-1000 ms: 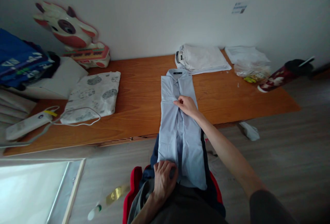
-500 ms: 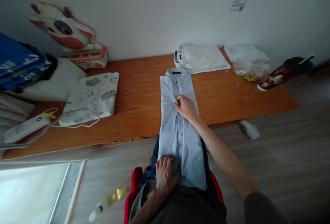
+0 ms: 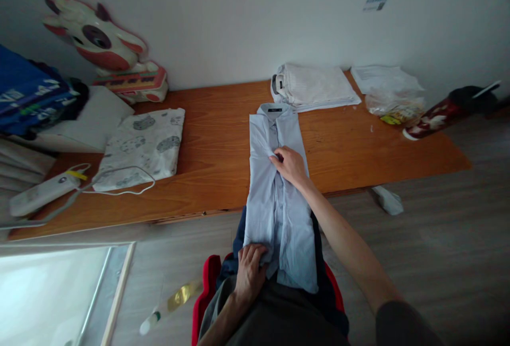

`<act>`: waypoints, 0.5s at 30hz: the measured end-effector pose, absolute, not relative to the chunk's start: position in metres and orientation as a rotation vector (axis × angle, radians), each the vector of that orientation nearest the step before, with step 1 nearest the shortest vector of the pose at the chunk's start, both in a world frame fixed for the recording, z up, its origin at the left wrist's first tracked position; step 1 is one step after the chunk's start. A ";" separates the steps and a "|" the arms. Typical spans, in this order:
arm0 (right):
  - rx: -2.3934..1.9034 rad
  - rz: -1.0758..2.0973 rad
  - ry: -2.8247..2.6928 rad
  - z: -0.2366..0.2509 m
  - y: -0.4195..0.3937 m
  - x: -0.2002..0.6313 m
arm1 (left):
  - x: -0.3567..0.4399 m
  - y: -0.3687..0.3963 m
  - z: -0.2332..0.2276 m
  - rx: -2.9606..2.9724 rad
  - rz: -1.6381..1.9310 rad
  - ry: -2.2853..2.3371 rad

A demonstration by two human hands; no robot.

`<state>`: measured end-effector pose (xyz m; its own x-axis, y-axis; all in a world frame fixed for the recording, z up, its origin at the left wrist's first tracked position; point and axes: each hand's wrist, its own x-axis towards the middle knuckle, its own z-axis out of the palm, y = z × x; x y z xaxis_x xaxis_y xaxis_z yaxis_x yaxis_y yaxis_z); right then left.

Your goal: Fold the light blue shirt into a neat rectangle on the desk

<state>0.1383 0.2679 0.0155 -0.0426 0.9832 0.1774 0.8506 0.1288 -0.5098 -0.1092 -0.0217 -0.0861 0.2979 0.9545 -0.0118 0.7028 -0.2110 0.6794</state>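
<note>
A light blue-grey collared shirt [image 3: 261,192], folded into a long strip, lies with its collar on the wooden table. Its lower part hangs over the table edge onto my lap. My right hand [image 3: 290,165] pinches the front placket on the upper half of the shirt, thumb and fingers closed on the cloth. Down at the hem, my left hand [image 3: 252,269] has its fingers curled over the left front panel, gripping the fabric. The placket between the two hands is slightly parted.
Folded white clothes [image 3: 319,85] lie behind the collar. Right of them are papers [image 3: 384,77], a plastic bag [image 3: 394,106] and a dark red tumbler [image 3: 442,117]. A patterned folded cloth [image 3: 147,149], power strip [image 3: 43,194] and cow toy [image 3: 103,43] occupy the left.
My left hand has moved slightly left at the hem, with the cloth edge in its fingers. My right hand keeps its hold on the placket. The view has shifted a little.
</note>
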 end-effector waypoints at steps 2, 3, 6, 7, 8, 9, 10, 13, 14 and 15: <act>-1.766 0.381 -1.918 0.016 0.268 0.139 | -0.111 -0.022 -0.086 1.971 0.590 1.466; -1.769 0.390 -1.911 0.015 0.268 0.139 | -0.112 -0.023 -0.086 1.961 0.619 1.465; -1.770 0.422 -1.888 0.014 0.269 0.140 | -0.119 -0.029 -0.085 1.965 0.702 1.413; -1.775 0.429 -1.880 0.013 0.269 0.140 | -0.122 -0.032 -0.085 1.979 0.729 1.379; -1.783 0.430 -1.873 0.011 0.269 0.140 | -0.125 -0.034 -0.085 2.001 0.751 1.333; -1.794 0.424 -1.870 0.010 0.270 0.140 | -0.127 -0.036 -0.086 2.025 0.766 1.282; -1.805 0.412 -1.870 0.009 0.270 0.140 | -0.129 -0.038 -0.087 2.047 0.777 1.235; -1.826 0.361 -1.890 0.007 0.269 0.139 | -0.128 -0.038 -0.090 2.085 0.780 1.152; -1.830 0.343 -1.902 0.007 0.270 0.138 | -0.126 -0.037 -0.092 2.089 0.771 1.152; -1.834 0.323 -1.915 0.007 0.270 0.138 | -0.123 -0.035 -0.094 2.089 0.758 1.168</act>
